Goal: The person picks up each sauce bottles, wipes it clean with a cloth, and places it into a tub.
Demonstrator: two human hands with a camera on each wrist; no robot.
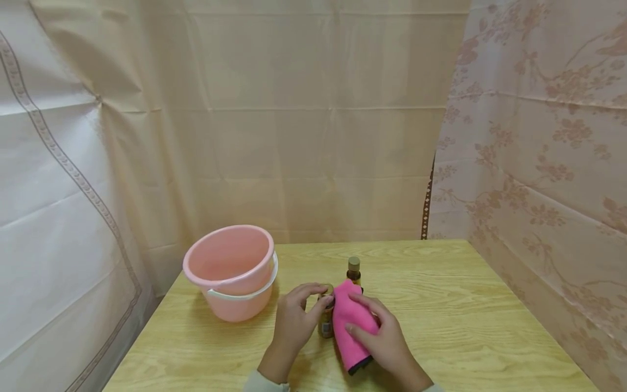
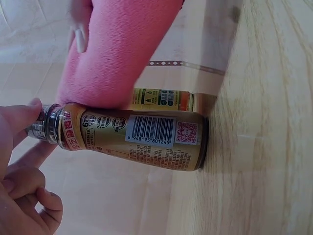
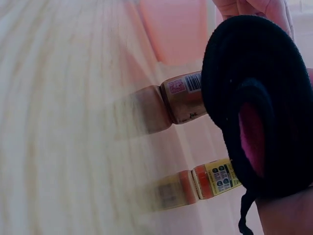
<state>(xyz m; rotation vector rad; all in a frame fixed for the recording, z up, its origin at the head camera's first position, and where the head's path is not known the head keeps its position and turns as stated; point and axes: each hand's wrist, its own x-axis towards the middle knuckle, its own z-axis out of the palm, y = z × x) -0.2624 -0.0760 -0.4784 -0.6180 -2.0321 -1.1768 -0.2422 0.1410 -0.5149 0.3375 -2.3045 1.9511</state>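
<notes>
My left hand [image 1: 295,321] pinches the capped neck of a sesame oil bottle [image 2: 156,139], which stands upright on the table with its barcode label showing in the left wrist view. My right hand [image 1: 389,340] grips a folded pink cloth [image 1: 349,326] with black edging. The cloth lies against the bottle's upper side. Its rolled black edge [image 3: 254,54] blocks much of the right wrist view. Behind the cloth stands a second bottle [image 1: 354,265] with a gold cap, partly hidden; its yellow label [image 3: 222,176] shows from the right wrist.
A pink bucket [image 1: 242,306] with a white handle [image 1: 245,295] stands at the left of the wooden table [image 1: 455,305]. Curtains hang behind the table [image 1: 313,136] and along both sides.
</notes>
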